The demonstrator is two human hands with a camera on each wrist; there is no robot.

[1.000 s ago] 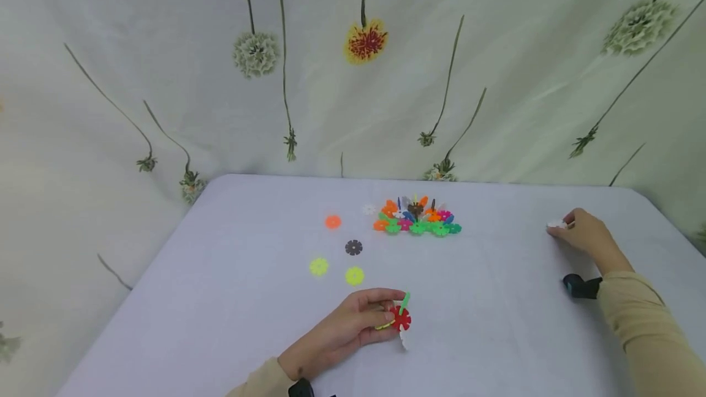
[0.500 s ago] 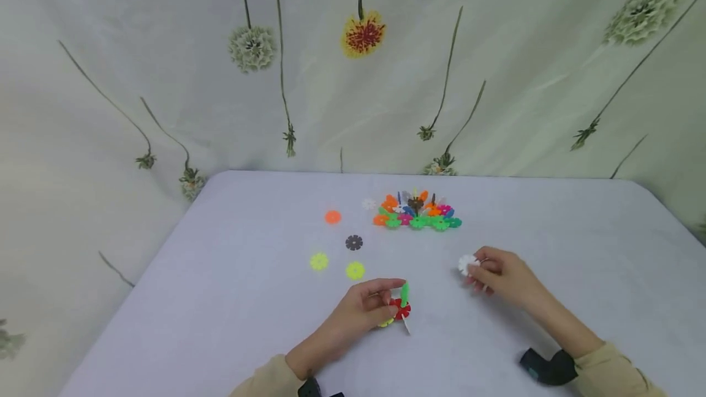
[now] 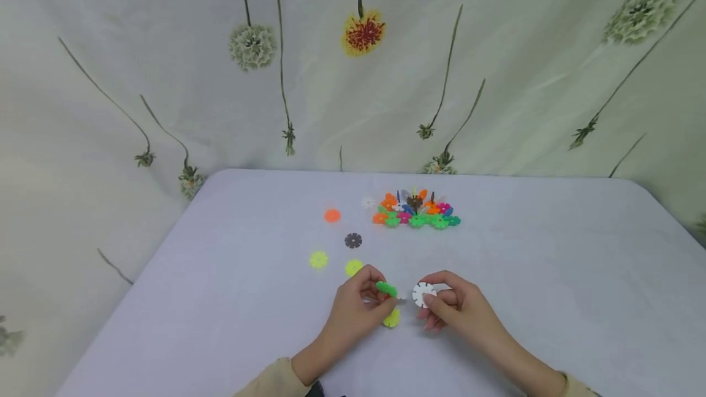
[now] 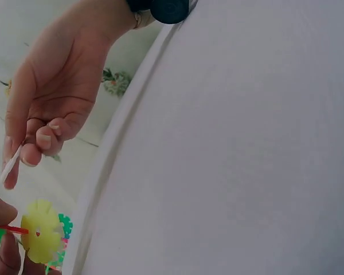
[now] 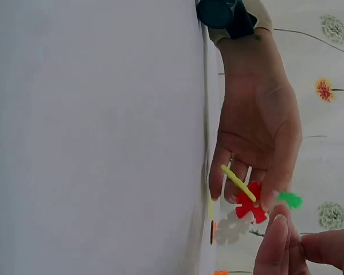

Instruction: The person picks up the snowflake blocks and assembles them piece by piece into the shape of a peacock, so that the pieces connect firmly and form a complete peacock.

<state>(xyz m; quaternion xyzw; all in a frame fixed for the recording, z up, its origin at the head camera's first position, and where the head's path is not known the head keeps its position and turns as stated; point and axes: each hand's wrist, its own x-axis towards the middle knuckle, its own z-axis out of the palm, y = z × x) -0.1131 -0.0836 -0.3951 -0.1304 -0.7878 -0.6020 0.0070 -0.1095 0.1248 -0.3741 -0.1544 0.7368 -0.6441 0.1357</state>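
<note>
Between thumb and fingers my left hand (image 3: 353, 308) pinches a small cluster of slotted plastic snowflake discs. A green disc (image 3: 386, 288) stands at its top and a yellow disc (image 3: 392, 318) hangs below. In the right wrist view a red disc (image 5: 258, 215) joins them, with a pale white disc (image 5: 232, 230) beneath. My right hand (image 3: 463, 308) holds a loose white snowflake disc (image 3: 423, 294) by its edge, close to the cluster's right side. A small gap shows between the loose disc and the cluster in the head view.
On the white table (image 3: 231, 311) lie an orange disc (image 3: 333, 215), a dark disc (image 3: 353, 240), a white disc (image 3: 368, 203) and two yellow ones, one (image 3: 318, 260) further left. A multicoloured assembly of joined discs (image 3: 417, 220) stands at the back. Flower-patterned cloth (image 3: 513, 78) hangs behind.
My right hand has come from the table's far right to beside the left hand, carrying the white disc. The left hand has turned the cluster and risen slightly in view.
</note>
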